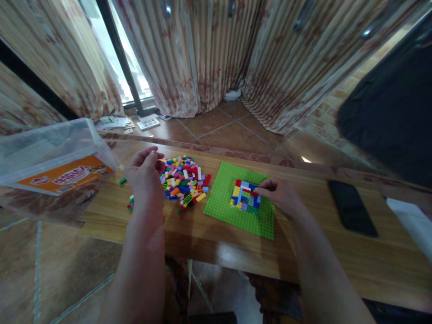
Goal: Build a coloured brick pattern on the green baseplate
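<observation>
A square build of colourful toy building bricks [245,196] sits on a green studded baseplate [219,198] on the wooden table. At the build's upper right corner, my right hand [278,193] pinches a small brick against it; the fingertips partly hide this brick. My left hand [143,166] is raised over the left edge of a loose brick pile [184,182], its thumb and fingers closed together. Whatever those left fingers hold, if anything, is too small to name. My left wrist and forearm cover part of the pile.
A clear plastic tub [101,144] with an orange label stands at the table's left end. A dark phone [352,208] and a white paper [410,222] lie on the right of the wooden table [232,252]. Curtains [216,54] hang beyond, with papers [114,122] on the floor.
</observation>
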{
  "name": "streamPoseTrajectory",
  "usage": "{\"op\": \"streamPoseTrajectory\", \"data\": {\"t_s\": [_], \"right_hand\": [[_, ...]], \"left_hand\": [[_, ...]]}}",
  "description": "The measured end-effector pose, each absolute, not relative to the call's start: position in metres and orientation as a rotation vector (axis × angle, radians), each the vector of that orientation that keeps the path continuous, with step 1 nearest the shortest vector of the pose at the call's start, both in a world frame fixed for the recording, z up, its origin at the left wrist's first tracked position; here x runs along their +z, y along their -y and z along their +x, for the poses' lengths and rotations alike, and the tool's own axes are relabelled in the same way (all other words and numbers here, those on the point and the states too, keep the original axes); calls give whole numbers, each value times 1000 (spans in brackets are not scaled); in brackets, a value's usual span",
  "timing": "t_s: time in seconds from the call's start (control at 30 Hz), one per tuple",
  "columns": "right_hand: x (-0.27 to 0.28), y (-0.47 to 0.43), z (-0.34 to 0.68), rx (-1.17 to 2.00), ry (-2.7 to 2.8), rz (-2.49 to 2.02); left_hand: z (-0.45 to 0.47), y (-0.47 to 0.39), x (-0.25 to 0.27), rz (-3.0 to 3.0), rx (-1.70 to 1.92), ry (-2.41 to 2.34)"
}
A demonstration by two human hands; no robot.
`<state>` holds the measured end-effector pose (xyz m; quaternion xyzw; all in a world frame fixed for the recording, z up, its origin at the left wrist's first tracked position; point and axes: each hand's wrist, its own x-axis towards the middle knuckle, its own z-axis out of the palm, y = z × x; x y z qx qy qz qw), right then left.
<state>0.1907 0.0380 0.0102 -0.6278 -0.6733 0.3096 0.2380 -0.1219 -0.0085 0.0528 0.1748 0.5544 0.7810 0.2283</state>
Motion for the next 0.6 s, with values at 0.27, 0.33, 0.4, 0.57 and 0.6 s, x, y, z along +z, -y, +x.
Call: {"op": "streamPoseTrajectory", "data": {"t_s": [0.27,0.33,0.4,0.57,0.6], "right_hand": [[9,-41,193,833,1897,-1698],[7,-42,196,846,1899,-1684],[4,-43,200,881,1889,-1680],[6,-43,200,800,1780,-1683],[9,-41,195,727,1751,-1688]], "left_hand": [[-124,8,49,491,2132,-1553],[-125,9,49,480,2142,-1551],[-127,10,50,474,2154,-1541],[-130,13,51,466,2169,-1531],[-131,13,51,458,2171,-1523]]}}
